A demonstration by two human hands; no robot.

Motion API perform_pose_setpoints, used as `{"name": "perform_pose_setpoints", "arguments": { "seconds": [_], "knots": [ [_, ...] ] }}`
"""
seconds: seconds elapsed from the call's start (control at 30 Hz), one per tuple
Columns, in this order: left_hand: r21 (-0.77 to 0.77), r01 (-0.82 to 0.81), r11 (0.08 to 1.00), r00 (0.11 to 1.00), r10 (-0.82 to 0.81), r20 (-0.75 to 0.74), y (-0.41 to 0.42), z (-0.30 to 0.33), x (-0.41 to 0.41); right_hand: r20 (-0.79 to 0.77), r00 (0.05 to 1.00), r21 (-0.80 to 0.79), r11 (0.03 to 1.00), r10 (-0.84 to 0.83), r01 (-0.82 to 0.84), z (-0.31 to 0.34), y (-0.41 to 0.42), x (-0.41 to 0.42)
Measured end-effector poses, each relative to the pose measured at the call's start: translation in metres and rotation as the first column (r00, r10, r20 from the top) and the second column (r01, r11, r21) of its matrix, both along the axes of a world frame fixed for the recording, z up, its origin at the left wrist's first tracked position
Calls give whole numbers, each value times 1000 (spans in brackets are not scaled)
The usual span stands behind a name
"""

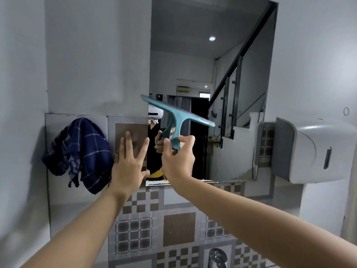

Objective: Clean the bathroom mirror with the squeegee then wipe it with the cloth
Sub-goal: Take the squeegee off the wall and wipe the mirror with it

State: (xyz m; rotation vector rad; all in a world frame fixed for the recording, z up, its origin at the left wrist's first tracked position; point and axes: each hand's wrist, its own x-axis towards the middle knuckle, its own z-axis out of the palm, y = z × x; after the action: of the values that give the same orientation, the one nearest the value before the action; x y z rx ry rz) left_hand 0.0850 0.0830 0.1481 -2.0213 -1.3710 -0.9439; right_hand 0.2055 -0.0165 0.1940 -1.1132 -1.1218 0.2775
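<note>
A tall frameless mirror [195, 64] hangs on the wall ahead. My right hand [178, 161] grips the handle of a teal squeegee [179, 118], whose blade lies tilted across the lower left of the glass, left end higher. My left hand [129, 163] is flat with fingers spread against the tiled wall just left of the mirror's edge. A dark blue checked cloth [77, 153] hangs on the wall further left, apart from both hands.
A white paper towel dispenser [313, 149] juts from the wall right of the mirror. Patterned brown and grey tiles [178, 229] cover the wall below. A chrome tap [217, 257] shows at the bottom edge.
</note>
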Motion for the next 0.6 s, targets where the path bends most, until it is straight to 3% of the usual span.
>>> {"name": "perform_pose_setpoints", "arguments": {
  "seconds": [0.1,0.17,0.33,0.6],
  "knots": [
    [-10,-10,1000,1000,10,-10,0,-2,1,373,926,80,996,-61,33,-16,-4,29],
    [-19,-20,1000,1000,20,-5,0,-3,1,483,871,96,994,-85,44,-21,-3,43],
    [-7,-26,1000,1000,26,-14,0,-2,4,543,830,158,986,-129,50,-13,0,68],
    [9,-59,998,998,59,-29,-4,-3,5,488,864,203,979,-120,21,-12,7,69]
  ]
}}
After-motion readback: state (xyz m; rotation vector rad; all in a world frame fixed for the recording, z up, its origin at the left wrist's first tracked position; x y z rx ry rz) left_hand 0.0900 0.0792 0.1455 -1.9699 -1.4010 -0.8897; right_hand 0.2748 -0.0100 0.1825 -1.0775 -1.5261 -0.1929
